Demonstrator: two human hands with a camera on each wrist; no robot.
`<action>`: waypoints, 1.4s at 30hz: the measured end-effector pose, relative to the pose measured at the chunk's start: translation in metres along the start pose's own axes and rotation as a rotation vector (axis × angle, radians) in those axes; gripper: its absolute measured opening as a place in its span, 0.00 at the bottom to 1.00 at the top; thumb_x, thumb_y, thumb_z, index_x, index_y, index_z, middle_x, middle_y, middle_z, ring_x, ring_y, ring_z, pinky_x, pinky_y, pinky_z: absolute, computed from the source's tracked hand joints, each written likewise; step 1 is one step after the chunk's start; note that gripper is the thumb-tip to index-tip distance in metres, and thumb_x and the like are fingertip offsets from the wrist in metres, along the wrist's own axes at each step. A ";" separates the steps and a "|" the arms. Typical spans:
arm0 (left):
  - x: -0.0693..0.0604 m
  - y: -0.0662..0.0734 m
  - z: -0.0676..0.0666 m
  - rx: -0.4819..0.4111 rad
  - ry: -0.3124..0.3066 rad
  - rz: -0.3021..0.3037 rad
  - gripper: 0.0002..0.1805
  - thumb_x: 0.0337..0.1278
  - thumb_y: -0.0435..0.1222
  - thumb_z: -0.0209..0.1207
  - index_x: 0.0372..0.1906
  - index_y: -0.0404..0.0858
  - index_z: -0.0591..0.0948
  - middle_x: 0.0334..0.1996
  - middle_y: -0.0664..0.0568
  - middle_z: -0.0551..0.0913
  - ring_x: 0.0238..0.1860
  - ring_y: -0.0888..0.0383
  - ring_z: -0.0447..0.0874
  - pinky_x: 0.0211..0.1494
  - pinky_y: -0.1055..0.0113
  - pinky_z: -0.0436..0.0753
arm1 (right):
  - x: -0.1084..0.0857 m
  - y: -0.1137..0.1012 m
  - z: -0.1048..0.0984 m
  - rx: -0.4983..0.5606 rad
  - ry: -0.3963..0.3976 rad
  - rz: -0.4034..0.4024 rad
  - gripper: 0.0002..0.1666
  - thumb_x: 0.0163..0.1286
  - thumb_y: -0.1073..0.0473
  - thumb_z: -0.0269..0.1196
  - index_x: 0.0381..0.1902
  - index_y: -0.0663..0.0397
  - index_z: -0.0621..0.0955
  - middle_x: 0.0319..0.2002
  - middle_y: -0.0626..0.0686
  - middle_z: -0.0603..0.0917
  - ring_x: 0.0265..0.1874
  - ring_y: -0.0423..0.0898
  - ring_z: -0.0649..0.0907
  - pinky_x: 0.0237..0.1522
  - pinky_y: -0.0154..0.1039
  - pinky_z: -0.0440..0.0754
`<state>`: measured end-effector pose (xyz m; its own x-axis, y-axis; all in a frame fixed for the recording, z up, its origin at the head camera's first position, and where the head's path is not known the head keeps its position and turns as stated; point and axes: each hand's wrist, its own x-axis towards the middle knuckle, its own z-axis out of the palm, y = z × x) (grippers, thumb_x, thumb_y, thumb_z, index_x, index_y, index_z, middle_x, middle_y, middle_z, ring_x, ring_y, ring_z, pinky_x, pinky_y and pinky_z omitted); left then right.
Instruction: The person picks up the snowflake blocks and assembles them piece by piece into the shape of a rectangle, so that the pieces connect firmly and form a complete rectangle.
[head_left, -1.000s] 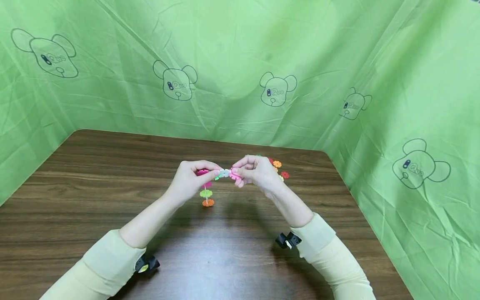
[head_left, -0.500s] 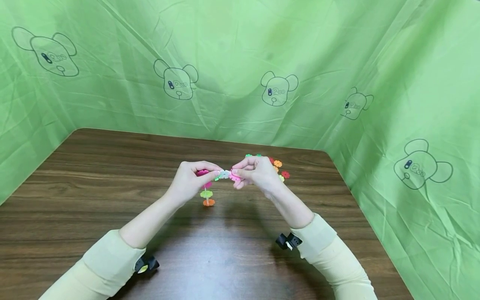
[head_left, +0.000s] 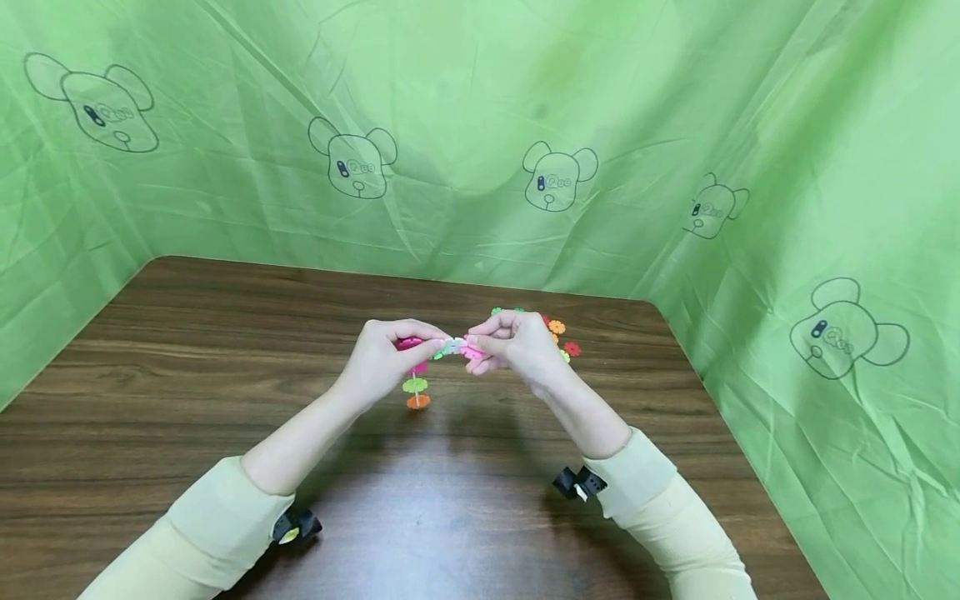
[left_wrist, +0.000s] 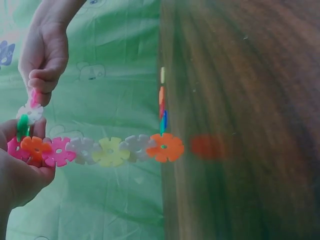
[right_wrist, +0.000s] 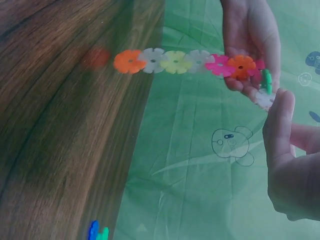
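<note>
Above the table, my left hand [head_left: 386,358] pinches the upper end of a chain of flower-shaped plastic discs [left_wrist: 112,151]. The chain hangs down in pink, orange, white and yellow-green, and an orange disc [left_wrist: 166,147] forms its lowest end, just above the tabletop. A green disc [right_wrist: 266,81] sits at the left fingertips, joined to a white disc [head_left: 453,347] between the hands. On the other side, my right hand [head_left: 519,346] pinches a pink disc [head_left: 472,351] against the white one. The fingers partly cover the joint between those two.
Behind the right hand, more flower discs lie on the brown wooden table [head_left: 225,375], among them an orange disc [head_left: 557,327] and a red disc [head_left: 572,348]. Green cloth [head_left: 450,83] with printed bear heads surrounds the table's back and sides.
Both hands keep their grips and stay almost in place. The left hand and the hanging chain have shifted very slightly up and to the right.
</note>
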<state>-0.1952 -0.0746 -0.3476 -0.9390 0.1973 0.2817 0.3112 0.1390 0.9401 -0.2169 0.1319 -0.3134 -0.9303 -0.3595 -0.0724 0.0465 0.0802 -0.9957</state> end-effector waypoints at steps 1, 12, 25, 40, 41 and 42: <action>0.001 0.000 -0.001 -0.001 -0.002 -0.003 0.06 0.53 0.35 0.66 0.36 0.39 0.87 0.18 0.48 0.79 0.14 0.58 0.69 0.14 0.72 0.67 | 0.000 0.000 -0.001 0.020 -0.012 -0.008 0.11 0.61 0.71 0.64 0.40 0.75 0.78 0.28 0.59 0.85 0.20 0.49 0.85 0.30 0.44 0.85; 0.001 0.005 -0.008 -0.004 -0.019 -0.031 0.09 0.52 0.40 0.67 0.37 0.41 0.87 0.25 0.47 0.85 0.18 0.54 0.81 0.23 0.60 0.83 | 0.000 -0.001 -0.015 -0.016 -0.066 -0.080 0.16 0.62 0.66 0.64 0.47 0.66 0.77 0.31 0.62 0.86 0.28 0.58 0.86 0.38 0.52 0.83; -0.001 0.010 -0.021 0.049 -0.019 -0.013 0.09 0.51 0.41 0.68 0.36 0.41 0.87 0.26 0.49 0.85 0.19 0.65 0.71 0.20 0.74 0.70 | 0.015 0.011 -0.075 -0.461 0.051 -0.268 0.15 0.61 0.60 0.67 0.45 0.58 0.81 0.39 0.59 0.85 0.34 0.53 0.87 0.32 0.42 0.85; -0.003 0.009 -0.032 -0.007 -0.050 -0.093 0.14 0.51 0.42 0.67 0.40 0.37 0.86 0.30 0.47 0.88 0.29 0.59 0.85 0.29 0.71 0.80 | 0.036 0.065 -0.171 -0.800 0.001 -0.216 0.19 0.62 0.58 0.67 0.51 0.54 0.81 0.42 0.57 0.85 0.37 0.44 0.84 0.39 0.44 0.82; -0.004 0.008 -0.033 -0.011 -0.050 -0.094 0.14 0.51 0.42 0.67 0.40 0.37 0.86 0.30 0.46 0.87 0.29 0.59 0.85 0.29 0.71 0.80 | 0.038 0.070 -0.175 -0.836 -0.006 -0.225 0.19 0.61 0.58 0.67 0.51 0.54 0.81 0.41 0.57 0.86 0.38 0.44 0.83 0.40 0.45 0.81; -0.004 0.008 -0.033 -0.015 -0.049 -0.097 0.14 0.51 0.42 0.67 0.40 0.37 0.86 0.30 0.44 0.87 0.29 0.60 0.85 0.29 0.71 0.80 | 0.039 0.074 -0.178 -0.873 -0.014 -0.237 0.19 0.61 0.58 0.67 0.50 0.54 0.82 0.40 0.56 0.86 0.39 0.44 0.83 0.41 0.44 0.80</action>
<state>-0.1941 -0.1063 -0.3350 -0.9563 0.2306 0.1796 0.2163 0.1451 0.9655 -0.3146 0.2898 -0.3793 -0.8756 -0.4674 0.1222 -0.4435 0.6774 -0.5869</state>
